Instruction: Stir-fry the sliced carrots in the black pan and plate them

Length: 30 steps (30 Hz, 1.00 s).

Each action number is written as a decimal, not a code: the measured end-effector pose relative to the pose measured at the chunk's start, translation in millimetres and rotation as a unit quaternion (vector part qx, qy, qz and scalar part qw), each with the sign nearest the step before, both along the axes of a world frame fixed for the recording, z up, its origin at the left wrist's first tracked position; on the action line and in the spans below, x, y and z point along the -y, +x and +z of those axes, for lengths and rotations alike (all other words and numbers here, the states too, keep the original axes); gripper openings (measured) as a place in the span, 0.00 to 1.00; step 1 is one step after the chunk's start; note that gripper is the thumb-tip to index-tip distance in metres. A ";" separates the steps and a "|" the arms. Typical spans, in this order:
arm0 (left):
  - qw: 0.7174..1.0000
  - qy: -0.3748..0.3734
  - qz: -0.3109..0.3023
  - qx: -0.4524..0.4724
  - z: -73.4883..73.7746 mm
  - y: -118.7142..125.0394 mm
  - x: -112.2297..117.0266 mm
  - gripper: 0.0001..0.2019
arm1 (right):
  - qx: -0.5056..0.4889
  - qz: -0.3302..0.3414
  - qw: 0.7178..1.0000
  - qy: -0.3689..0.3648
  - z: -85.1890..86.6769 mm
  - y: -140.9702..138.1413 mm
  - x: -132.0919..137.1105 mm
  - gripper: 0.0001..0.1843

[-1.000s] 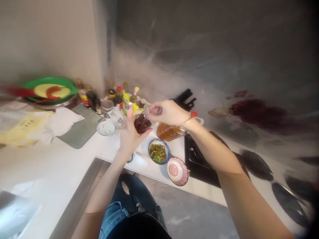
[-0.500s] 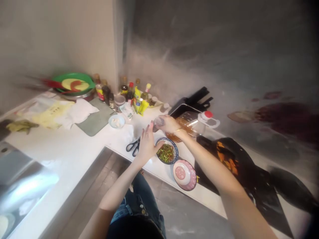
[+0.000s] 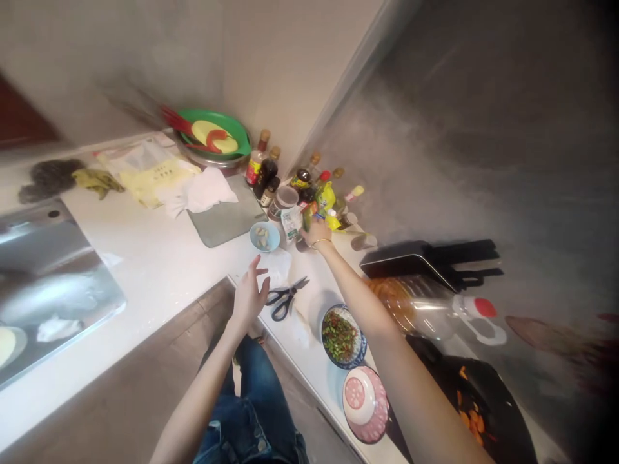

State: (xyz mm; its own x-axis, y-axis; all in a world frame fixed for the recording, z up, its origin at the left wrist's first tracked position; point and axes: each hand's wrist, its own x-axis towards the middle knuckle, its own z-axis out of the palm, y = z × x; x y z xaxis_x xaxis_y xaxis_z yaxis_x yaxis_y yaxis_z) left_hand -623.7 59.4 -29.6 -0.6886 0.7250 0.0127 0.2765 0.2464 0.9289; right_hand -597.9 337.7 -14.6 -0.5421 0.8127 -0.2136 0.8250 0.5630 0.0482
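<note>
One yellow packet is just beyond the right hand, grip unclear; left hand spread loosely beside scissors

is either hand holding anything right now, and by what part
Left hand: nothing held, its fingers spread. Right hand: by the white packet; whether it grips anything cannot be told.

The right hand is beside a yellow packet, the left hand near black scissors
</note>
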 end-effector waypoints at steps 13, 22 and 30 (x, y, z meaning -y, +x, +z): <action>0.998 -0.017 0.037 0.044 -18.6 -18.6 11.4 0.26 | -0.044 0.069 0.996 -0.042 -2.7 -94.2 -42.4 0.50; 0.999 0.006 0.015 0.041 -19.5 -18.9 -2.9 0.25 | -0.204 0.011 0.963 -0.176 18.9 -69.5 -58.7 0.39; 0.999 0.021 -0.007 0.047 -17.3 -13.4 -7.8 0.26 | -0.295 -0.027 0.913 -0.281 37.1 -54.8 -67.7 0.34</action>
